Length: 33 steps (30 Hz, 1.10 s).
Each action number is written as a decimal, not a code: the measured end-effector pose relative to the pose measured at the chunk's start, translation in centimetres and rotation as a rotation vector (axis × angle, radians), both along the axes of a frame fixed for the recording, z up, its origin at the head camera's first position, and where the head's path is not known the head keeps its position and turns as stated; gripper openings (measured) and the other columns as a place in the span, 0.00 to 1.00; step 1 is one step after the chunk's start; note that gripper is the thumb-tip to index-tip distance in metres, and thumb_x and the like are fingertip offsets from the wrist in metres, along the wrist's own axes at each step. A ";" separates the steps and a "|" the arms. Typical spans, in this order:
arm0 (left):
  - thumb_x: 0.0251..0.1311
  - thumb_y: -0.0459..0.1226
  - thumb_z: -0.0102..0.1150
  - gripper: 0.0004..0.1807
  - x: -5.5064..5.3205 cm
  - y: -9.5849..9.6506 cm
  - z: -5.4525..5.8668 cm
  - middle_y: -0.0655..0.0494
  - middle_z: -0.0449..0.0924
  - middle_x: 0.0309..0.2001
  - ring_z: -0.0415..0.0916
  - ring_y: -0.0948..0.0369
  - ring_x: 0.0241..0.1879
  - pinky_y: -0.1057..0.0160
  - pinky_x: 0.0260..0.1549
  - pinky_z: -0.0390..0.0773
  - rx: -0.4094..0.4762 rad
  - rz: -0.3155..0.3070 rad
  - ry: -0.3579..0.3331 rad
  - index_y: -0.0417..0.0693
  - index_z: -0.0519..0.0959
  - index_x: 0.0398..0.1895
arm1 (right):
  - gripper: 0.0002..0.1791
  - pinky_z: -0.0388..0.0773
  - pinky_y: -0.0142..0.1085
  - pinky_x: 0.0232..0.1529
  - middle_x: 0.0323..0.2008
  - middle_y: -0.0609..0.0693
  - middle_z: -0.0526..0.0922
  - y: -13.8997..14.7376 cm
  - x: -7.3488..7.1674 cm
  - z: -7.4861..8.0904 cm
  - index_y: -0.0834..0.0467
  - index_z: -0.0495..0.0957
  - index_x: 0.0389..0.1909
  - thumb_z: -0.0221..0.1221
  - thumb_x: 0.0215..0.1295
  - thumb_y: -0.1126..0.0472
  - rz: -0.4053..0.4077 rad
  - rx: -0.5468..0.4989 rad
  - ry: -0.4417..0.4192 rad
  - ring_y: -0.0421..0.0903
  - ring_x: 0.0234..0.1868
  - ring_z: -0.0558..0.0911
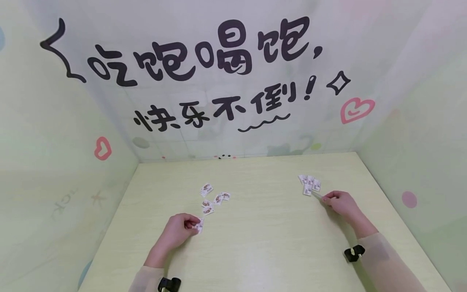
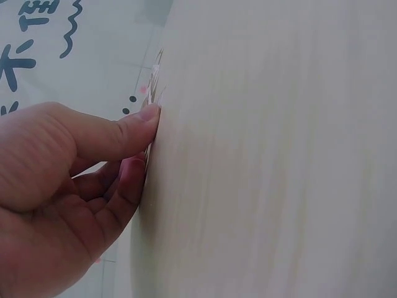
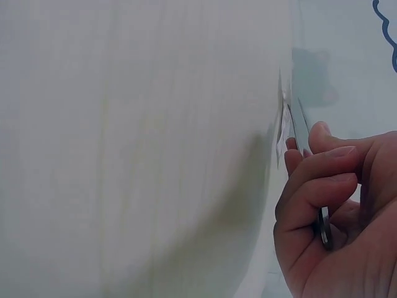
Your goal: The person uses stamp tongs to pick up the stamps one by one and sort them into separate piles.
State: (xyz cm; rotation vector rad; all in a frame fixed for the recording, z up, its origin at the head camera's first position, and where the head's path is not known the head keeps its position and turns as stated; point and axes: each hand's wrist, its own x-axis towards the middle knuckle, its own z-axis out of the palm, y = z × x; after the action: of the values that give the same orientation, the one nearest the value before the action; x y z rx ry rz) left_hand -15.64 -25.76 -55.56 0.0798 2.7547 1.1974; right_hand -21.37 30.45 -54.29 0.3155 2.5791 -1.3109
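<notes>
My left hand (image 1: pixel 178 229) is low at the table with thumb and fingertips on a small white picture card (image 1: pixel 200 225), pinching it at its left side. In the left wrist view the fingers (image 2: pixel 133 180) are curled beside the table surface. My right hand (image 1: pixel 341 202) grips thin metal tweezers (image 3: pixel 301 127), whose two prongs stand apart. Their tips point at a cluster of small cards with greyish prints (image 1: pixel 307 189) at the right, close to its nearest card. Beyond my left hand lie several cards with orange-brown prints (image 1: pixel 207 210), some overlapping.
The pale wood-grain table (image 1: pixel 255 243) is enclosed by a printed cloth backdrop (image 1: pixel 204 142) at the back and both sides. A black wrist camera (image 1: pixel 354 253) sits at the right sleeve, another black one (image 1: pixel 169 284) at the left.
</notes>
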 end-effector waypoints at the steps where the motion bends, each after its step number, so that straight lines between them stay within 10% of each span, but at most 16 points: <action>1: 0.53 0.23 0.78 0.13 0.0 0.0 0.0 0.59 0.83 0.33 0.76 0.61 0.34 0.65 0.34 0.80 0.001 0.001 0.000 0.42 0.89 0.41 | 0.13 0.72 0.41 0.38 0.38 0.55 0.79 0.0 0.0 0.0 0.69 0.81 0.47 0.59 0.78 0.60 0.003 0.004 0.004 0.51 0.39 0.74; 33: 0.52 0.24 0.78 0.14 0.0 0.0 0.1 0.59 0.84 0.35 0.77 0.61 0.34 0.66 0.35 0.80 0.001 0.009 -0.005 0.42 0.89 0.42 | 0.19 0.72 0.41 0.35 0.40 0.62 0.84 -0.6 0.5 1.1 0.70 0.81 0.49 0.61 0.76 0.54 -0.014 0.175 0.092 0.55 0.39 0.78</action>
State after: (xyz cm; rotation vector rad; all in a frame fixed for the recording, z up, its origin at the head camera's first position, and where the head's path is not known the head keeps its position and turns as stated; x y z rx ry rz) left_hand -15.66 -25.74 -55.48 0.0645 2.7535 1.1992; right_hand -20.91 29.88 -53.15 0.3107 2.7804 -1.1317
